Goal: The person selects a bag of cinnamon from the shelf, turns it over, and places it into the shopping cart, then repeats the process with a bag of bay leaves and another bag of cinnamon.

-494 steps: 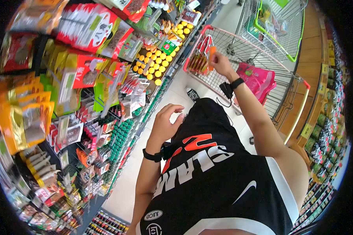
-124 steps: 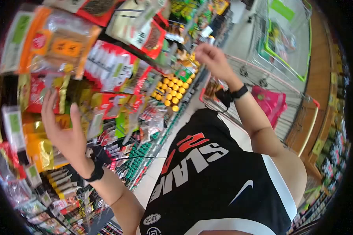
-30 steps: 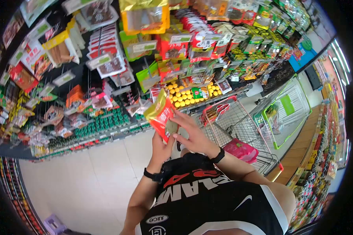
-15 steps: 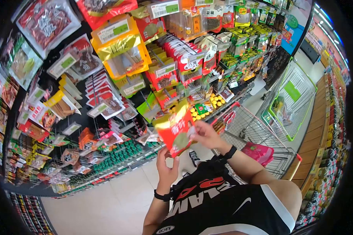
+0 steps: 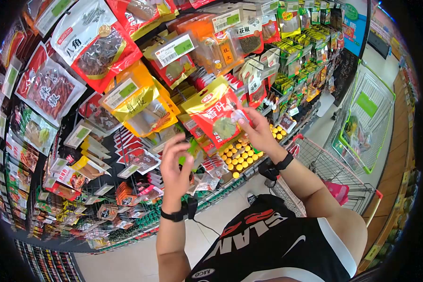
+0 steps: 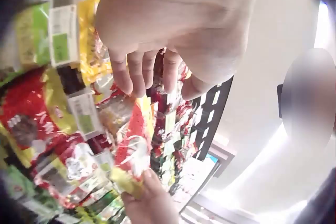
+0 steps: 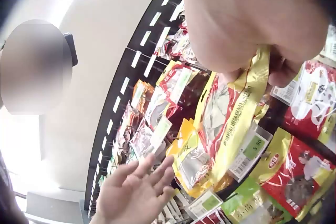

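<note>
In the head view, my right hand (image 5: 261,134) pinches a red and gold packet of bay leaves (image 5: 218,115) by its right side. The packet is held up in front of the hanging spice packets, its printed face and clear window toward me. My left hand (image 5: 176,167) is apart from it, lower left, fingers loosely bent and nothing in them. From the left wrist, the right thumb and fingers (image 6: 152,203) show on the packet's gold end. The right wrist view has the packet's gold edge (image 7: 244,113) under the right palm (image 7: 252,19), with the left hand (image 7: 134,192) below.
Spice packets hang on pegs with price tags; a yellow packet (image 5: 143,105) and a star anise packet (image 5: 98,44) are close on the left. Yellow-capped jars (image 5: 239,157) stand below. A red-handled cart (image 5: 331,167) and a green-trimmed cart (image 5: 366,117) are at right.
Seconds ago my left hand reached among the hanging red packets; then both hands held the bay leaves. Since half a second ago, the left hand has let go and the packet has moved nearer the rack.
</note>
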Demonstrator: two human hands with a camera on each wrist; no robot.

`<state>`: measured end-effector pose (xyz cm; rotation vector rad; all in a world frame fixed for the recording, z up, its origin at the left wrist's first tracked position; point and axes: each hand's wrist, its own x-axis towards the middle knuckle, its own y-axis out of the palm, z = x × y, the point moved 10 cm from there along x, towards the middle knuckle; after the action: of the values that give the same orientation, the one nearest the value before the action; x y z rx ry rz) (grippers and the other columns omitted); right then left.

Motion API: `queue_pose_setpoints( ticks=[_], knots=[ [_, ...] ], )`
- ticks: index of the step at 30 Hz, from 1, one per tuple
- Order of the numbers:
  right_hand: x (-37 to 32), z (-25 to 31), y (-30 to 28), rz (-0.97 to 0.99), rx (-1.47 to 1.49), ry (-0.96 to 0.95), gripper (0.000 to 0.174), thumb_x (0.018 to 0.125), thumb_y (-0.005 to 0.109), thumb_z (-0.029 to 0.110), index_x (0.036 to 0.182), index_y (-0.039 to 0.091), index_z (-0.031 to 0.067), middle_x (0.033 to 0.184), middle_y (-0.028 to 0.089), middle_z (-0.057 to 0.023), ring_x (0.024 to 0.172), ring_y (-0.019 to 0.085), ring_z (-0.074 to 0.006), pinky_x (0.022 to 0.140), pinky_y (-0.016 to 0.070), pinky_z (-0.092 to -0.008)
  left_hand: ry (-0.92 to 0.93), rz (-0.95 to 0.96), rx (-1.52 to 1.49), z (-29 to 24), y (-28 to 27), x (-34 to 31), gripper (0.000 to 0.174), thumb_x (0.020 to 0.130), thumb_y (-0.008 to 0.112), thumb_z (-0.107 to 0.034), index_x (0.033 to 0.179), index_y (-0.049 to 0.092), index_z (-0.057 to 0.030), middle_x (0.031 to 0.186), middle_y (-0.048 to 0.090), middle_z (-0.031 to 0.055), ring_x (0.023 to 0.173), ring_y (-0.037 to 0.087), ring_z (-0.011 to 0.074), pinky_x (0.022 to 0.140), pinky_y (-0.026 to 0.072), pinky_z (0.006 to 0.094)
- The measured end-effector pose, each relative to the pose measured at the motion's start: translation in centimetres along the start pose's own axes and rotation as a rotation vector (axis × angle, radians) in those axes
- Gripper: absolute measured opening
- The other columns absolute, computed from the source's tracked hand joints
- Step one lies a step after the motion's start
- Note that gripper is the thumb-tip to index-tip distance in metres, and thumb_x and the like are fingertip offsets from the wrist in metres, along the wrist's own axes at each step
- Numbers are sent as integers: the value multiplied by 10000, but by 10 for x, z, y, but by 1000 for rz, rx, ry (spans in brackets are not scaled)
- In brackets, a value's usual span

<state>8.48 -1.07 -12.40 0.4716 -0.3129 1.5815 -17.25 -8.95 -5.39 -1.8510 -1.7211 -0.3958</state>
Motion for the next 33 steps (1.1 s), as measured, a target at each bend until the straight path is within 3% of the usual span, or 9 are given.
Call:
queue_pose_setpoints(
  ticks=[2,4,8,11,16,19,20,23,33],
  knots=[
    [21,-4,1,6,-85,-83,337,1035,624,132,1335,570,-11,1188,656,-57,1110,595,-106,943,508,-290,30,82,-9,-18,15,43,304,951,657,-81,1241,613,-2,1520,439,170,1201,597,204,957,517,352],
    [39,4,7,22,44,-21,335,1034,624,131,1331,569,-14,1199,658,-67,1108,605,-119,952,507,-296,79,72,-72,-34,27,85,349,943,662,-73,1278,599,2,1532,425,171,1216,593,216,942,529,356],
    [70,16,13,9,72,-82,330,1034,621,130,1322,571,-23,1184,674,-80,1099,617,-134,947,509,-304,143,-44,-135,-45,35,138,435,925,668,-61,1343,566,5,1547,411,168,1255,581,244,943,532,370],
    [87,24,11,10,21,-124,331,1027,633,145,1302,584,-32,1174,687,-105,1108,629,-144,951,503,-307,255,-96,-67,-53,27,147,472,886,694,-20,1343,577,-1,1552,364,159,1227,581,215,926,520,339],
    [111,34,20,18,78,-201,322,1013,649,136,1284,610,-33,1195,703,-135,1139,648,-181,986,493,-330,369,-166,47,-77,26,150,539,861,733,-114,1369,580,-18,1578,349,183,1267,575,261,954,515,356],
    [121,40,28,24,101,-246,324,1005,660,139,1277,617,-31,1207,706,-141,1159,647,-186,1001,486,-331,402,-161,92,-81,23,156,543,908,684,-164,1403,545,10,1611,355,212,1263,587,293,956,527,380],
    [123,40,31,26,86,-260,324,1005,659,138,1278,615,-31,1207,705,-140,1157,647,-184,1000,485,-331,393,-174,2,-80,20,159,473,883,712,-138,1326,624,4,1611,331,215,1273,573,257,908,547,340],
    [130,40,38,41,92,-265,326,1010,648,133,1289,602,-28,1209,702,-135,1154,644,-177,1000,484,-331,375,-189,72,-80,15,162,426,880,705,-130,1278,659,12,1612,331,228,1268,574,253,899,549,334],
    [140,32,43,63,164,-215,323,1010,633,92,1309,572,-15,1228,684,-128,1184,623,-168,1027,470,-337,434,-182,269,-85,26,160,389,834,712,-82,1216,698,-9,1612,312,263,1189,614,245,872,540,324]
  ],
)
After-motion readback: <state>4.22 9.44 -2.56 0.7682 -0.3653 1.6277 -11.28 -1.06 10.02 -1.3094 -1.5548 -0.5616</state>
